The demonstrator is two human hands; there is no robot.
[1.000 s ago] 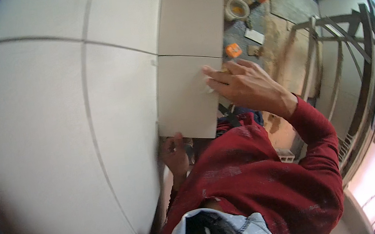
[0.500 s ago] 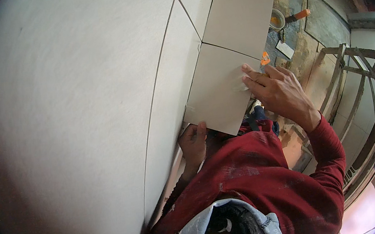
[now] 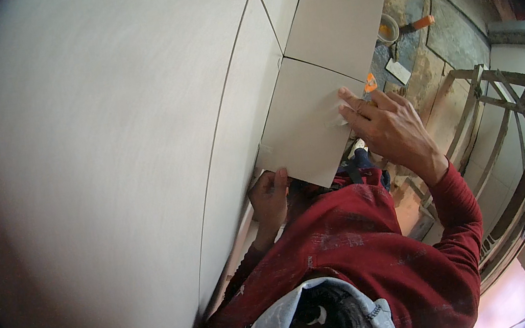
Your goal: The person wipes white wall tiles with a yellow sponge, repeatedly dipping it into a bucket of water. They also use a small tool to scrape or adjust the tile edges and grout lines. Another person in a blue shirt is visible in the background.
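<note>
A beige tile (image 3: 303, 119) lies next to the pale tiled wall on my left. My left hand (image 3: 269, 196) is closed on its near left corner, thumb on top and the other fingers mostly hidden below the edge. Over the tile's right side reaches my right hand (image 3: 397, 129), two fingers stretched out with their tips on the surface, the others bent past the edge. A whitish smear shows beside those fingertips. At the joint with a second beige tile (image 3: 342, 11), a small orange plastic piece (image 3: 370, 82) sticks up by my right hand.
Down on the right, the stained floor holds a round bucket (image 3: 388, 28), an orange-ended tool (image 3: 418, 24) and a small white offcut (image 3: 398, 71). A wooden frame (image 3: 508, 88) stands at the far right. Large pale wall tiles (image 3: 122, 156) rise close on my left.
The view has shifted very slightly. Both hands keep their places on the tile, with almost no visible movement.
</note>
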